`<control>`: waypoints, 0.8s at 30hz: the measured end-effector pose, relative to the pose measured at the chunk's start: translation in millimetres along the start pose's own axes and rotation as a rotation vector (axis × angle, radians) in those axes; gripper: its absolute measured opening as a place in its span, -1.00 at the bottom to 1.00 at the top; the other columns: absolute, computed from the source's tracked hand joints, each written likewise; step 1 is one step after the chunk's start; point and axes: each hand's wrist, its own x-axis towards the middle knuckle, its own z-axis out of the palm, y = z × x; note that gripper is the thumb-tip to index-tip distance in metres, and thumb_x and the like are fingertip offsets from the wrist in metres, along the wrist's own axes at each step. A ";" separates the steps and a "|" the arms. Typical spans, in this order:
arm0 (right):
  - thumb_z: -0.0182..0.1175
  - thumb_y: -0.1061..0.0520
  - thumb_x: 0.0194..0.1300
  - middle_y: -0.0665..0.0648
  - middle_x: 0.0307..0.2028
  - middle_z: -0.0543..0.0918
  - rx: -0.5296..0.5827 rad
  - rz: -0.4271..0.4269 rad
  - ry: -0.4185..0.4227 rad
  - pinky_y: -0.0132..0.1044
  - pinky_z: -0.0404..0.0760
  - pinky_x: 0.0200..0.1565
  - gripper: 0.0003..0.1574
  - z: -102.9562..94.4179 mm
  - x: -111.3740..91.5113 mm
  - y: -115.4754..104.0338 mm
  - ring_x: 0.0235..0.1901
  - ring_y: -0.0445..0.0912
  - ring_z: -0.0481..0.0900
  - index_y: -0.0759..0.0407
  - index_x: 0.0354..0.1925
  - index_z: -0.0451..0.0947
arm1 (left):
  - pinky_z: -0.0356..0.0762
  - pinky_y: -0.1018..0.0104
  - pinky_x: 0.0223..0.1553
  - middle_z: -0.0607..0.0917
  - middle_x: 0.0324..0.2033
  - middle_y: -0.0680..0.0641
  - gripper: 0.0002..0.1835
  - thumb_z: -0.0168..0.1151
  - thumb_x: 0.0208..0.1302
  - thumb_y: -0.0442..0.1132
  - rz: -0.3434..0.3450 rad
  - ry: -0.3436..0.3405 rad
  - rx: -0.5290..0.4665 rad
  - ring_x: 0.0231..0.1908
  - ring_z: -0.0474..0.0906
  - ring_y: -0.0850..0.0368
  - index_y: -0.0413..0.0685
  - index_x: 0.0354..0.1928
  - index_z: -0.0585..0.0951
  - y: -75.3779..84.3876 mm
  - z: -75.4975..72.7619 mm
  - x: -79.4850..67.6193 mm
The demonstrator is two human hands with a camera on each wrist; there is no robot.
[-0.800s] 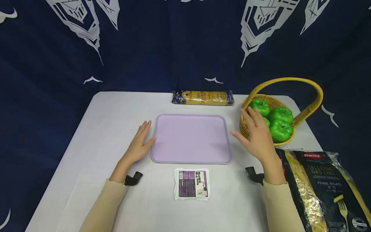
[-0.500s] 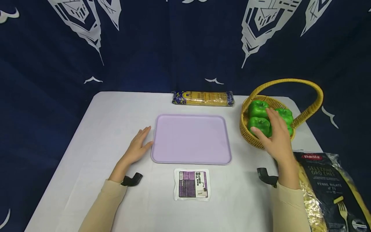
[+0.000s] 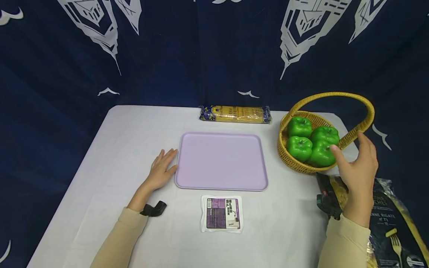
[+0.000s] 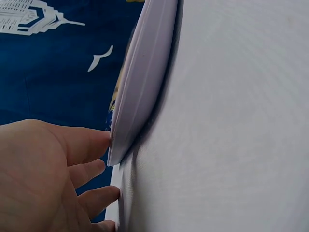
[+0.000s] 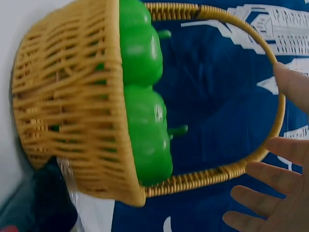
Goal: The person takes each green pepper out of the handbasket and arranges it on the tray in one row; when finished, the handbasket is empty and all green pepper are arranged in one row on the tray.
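Note:
My left hand (image 3: 160, 174) lies at the left edge of a lilac tray (image 3: 221, 162), fingers extended; in the left wrist view its thumb (image 4: 91, 142) meets the rim of the tray (image 4: 145, 72). At the right, a yellow wicker basket (image 3: 296, 165) holds several green bell peppers (image 3: 299, 148). Over the basket's right side hovers my right hand (image 3: 358, 169), thumb and fingers spread, holding nothing. Its fingertips overlap the lower right end of the arched handle (image 3: 335, 94). In the right wrist view, that hand (image 5: 280, 188) stands beside the handle's top with the fingers apart.
A long packet of spaghetti (image 3: 239, 114) lies behind the tray. In front of the tray is a small white-and-purple packet (image 3: 222, 213). A large black Barilla penne bag (image 3: 397, 223) covers the table's right front corner, partly under my right forearm. A dark blue curtain (image 3: 187, 52) hangs behind.
My right hand has moved right, from the basket's left rim across the peppers to the handle's right end. My left hand has slid slightly down along the tray's edge.

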 end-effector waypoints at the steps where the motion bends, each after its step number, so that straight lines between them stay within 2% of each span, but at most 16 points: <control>1: 0.24 0.01 0.31 0.17 0.50 0.15 -0.005 0.014 0.004 0.25 -0.01 0.45 -0.08 -0.9 0.4 1.8 0.49 0.16 0.06 0.00 0.52 0.08 | -0.46 -0.27 0.45 0.11 0.48 -0.32 -0.37 0.03 0.43 -0.23 0.000 0.002 0.000 0.52 -0.34 -0.33 -0.18 0.48 0.18 0.3 -0.1 0.0; 8: 0.21 0.01 0.33 0.15 0.51 0.11 -0.031 0.114 -0.026 0.26 -0.02 0.45 -0.07 -3.5 3.6 12.0 0.50 0.15 0.03 -0.07 0.53 0.02 | -0.47 -0.28 0.44 0.10 0.49 -0.32 -0.40 0.02 0.44 -0.22 0.000 -0.009 0.003 0.51 -0.35 -0.33 -0.15 0.47 0.21 -0.7 -0.6 -0.2; 17: 0.17 -0.04 0.38 0.19 0.52 0.08 -0.056 0.160 -0.109 0.21 0.16 0.40 -0.05 -0.3 5.6 18.8 0.48 0.19 0.06 -0.04 0.55 -0.06 | -0.47 -0.29 0.44 0.09 0.49 -0.33 -0.42 0.02 0.44 -0.22 0.005 -0.023 -0.004 0.51 -0.35 -0.34 -0.11 0.46 0.25 -1.0 -1.1 -0.5; 24: 0.14 -0.12 0.38 0.27 0.51 0.07 -0.088 0.182 -0.162 0.39 0.23 0.26 -0.03 1.1 4.9 19.8 0.42 0.34 0.12 -0.02 0.56 -0.11 | -0.47 -0.29 0.44 0.09 0.49 -0.32 -0.42 0.02 0.44 -0.22 0.001 -0.024 0.000 0.51 -0.35 -0.34 -0.12 0.45 0.25 -0.2 -1.2 -1.2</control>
